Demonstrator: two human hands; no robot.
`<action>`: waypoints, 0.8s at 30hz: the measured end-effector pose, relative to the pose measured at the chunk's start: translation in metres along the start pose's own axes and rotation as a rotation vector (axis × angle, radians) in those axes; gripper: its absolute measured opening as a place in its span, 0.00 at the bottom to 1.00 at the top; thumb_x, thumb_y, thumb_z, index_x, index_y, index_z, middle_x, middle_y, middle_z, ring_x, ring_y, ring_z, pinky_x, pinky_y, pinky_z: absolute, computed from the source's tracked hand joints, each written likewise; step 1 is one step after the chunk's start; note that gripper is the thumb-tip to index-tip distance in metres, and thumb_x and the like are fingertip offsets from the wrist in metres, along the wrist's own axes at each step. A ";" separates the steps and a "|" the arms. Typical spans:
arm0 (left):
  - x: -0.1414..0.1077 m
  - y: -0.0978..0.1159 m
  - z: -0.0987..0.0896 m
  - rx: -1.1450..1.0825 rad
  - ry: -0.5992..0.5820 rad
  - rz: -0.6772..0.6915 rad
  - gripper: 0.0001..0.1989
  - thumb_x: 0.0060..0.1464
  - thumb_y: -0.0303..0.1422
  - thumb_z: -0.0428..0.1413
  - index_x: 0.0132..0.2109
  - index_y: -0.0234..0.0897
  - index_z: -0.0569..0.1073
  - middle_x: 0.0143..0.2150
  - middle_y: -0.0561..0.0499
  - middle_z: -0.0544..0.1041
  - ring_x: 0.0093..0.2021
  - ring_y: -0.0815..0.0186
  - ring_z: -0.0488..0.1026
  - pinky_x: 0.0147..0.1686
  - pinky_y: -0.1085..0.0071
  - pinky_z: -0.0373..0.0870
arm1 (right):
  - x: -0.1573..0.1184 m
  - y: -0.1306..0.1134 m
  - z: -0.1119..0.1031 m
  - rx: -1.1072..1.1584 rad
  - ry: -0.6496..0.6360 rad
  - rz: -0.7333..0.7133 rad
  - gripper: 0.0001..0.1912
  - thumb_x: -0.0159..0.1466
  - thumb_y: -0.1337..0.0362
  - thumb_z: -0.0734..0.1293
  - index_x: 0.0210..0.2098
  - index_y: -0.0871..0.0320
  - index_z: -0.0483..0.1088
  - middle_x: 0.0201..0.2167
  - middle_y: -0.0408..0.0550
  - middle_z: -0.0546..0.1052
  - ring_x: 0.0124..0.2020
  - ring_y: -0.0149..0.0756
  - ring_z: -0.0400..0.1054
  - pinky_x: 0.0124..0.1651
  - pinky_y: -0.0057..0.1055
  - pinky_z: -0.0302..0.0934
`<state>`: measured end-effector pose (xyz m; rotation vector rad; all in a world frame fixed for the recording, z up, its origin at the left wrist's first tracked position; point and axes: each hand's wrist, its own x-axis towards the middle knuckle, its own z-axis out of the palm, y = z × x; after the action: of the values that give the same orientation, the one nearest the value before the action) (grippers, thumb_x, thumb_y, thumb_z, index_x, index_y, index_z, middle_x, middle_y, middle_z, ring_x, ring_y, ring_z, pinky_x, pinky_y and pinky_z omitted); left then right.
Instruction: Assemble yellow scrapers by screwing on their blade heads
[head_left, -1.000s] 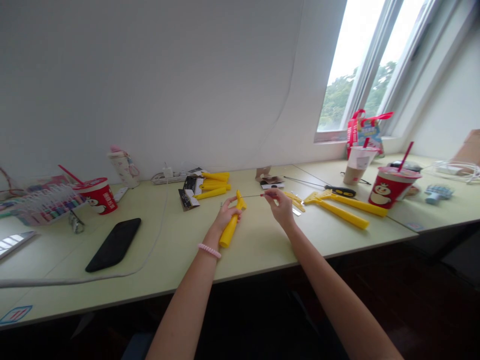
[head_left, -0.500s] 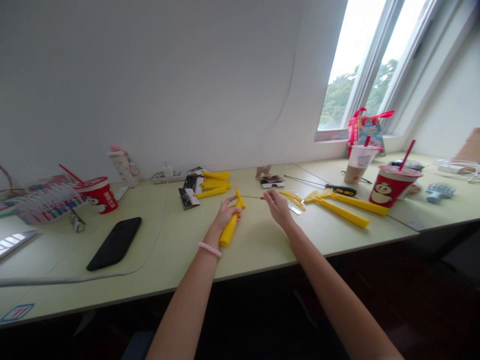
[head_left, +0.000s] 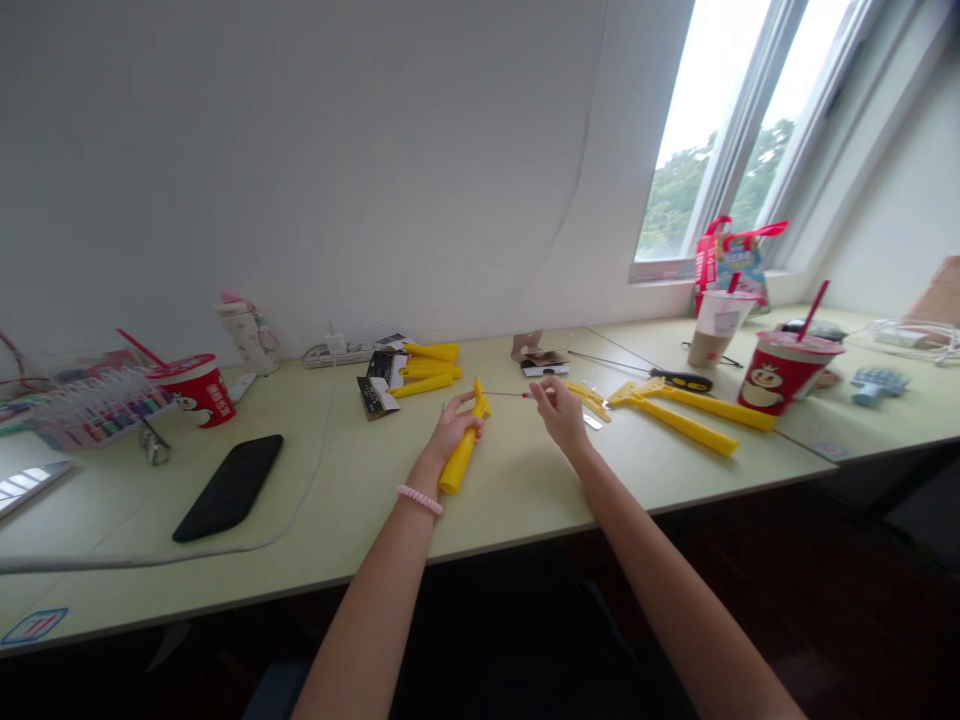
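Note:
My left hand (head_left: pixel 453 424) is closed around a yellow plastic handle (head_left: pixel 459 462), whose wide end points down toward the table's front edge. A thin screwdriver with a red part (head_left: pixel 526 395) runs from the handle's head to my right hand (head_left: pixel 556 408), whose fingers pinch its end. Just right of my right hand lie small yellow pieces (head_left: pixel 592 400) and a metal blade (head_left: pixel 592 422). Two long yellow-handled tools (head_left: pixel 686 418) rest further right. Behind my left hand, several yellow handles (head_left: pixel 427 370) lie by black packaging cards (head_left: pixel 377 397).
A black phone (head_left: pixel 229 488) and a white cable (head_left: pixel 319 455) lie at left, near a red cup (head_left: pixel 196 390) and a marker box (head_left: pixel 97 405). At right stand another red cup (head_left: pixel 784 372) and a pale cup (head_left: pixel 718 330). A black-handled screwdriver (head_left: pixel 681 380) lies behind the tools.
My right hand's fingers have shifted and loosened a little on the screwdriver's end, showing more of it. My left hand and the yellow handle have barely moved.

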<state>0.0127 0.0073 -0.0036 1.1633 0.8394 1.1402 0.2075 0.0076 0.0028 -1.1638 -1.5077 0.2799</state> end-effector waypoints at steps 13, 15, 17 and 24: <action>-0.003 0.004 0.001 0.018 0.030 -0.008 0.30 0.40 0.21 0.54 0.54 0.36 0.60 0.24 0.55 0.68 0.18 0.75 0.63 0.20 0.77 0.60 | 0.000 0.003 0.001 0.087 -0.097 -0.067 0.14 0.59 0.51 0.58 0.27 0.55 0.57 0.16 0.38 0.61 0.18 0.27 0.52 0.21 0.24 0.47; -0.002 0.002 0.001 0.010 0.018 -0.005 0.31 0.39 0.21 0.54 0.54 0.36 0.60 0.24 0.55 0.68 0.18 0.75 0.64 0.20 0.77 0.60 | -0.001 0.002 0.001 0.027 -0.108 -0.029 0.16 0.59 0.50 0.57 0.25 0.56 0.57 0.12 0.36 0.58 0.15 0.26 0.49 0.20 0.25 0.44; -0.001 0.001 0.000 0.005 0.007 0.000 0.32 0.39 0.20 0.54 0.54 0.36 0.60 0.25 0.55 0.69 0.18 0.75 0.64 0.20 0.77 0.61 | -0.003 0.002 0.001 -0.012 -0.107 -0.003 0.16 0.60 0.50 0.56 0.25 0.55 0.58 0.12 0.37 0.59 0.15 0.28 0.52 0.21 0.25 0.45; -0.002 0.002 0.000 0.036 0.034 -0.006 0.30 0.40 0.21 0.54 0.54 0.36 0.61 0.24 0.55 0.69 0.18 0.76 0.64 0.21 0.77 0.62 | -0.005 -0.003 0.000 0.249 -0.210 0.007 0.09 0.56 0.58 0.61 0.29 0.55 0.57 0.17 0.36 0.63 0.19 0.27 0.56 0.23 0.24 0.50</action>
<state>0.0120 0.0053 -0.0013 1.1734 0.8927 1.1470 0.2049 0.0021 0.0021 -0.9637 -1.5986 0.5922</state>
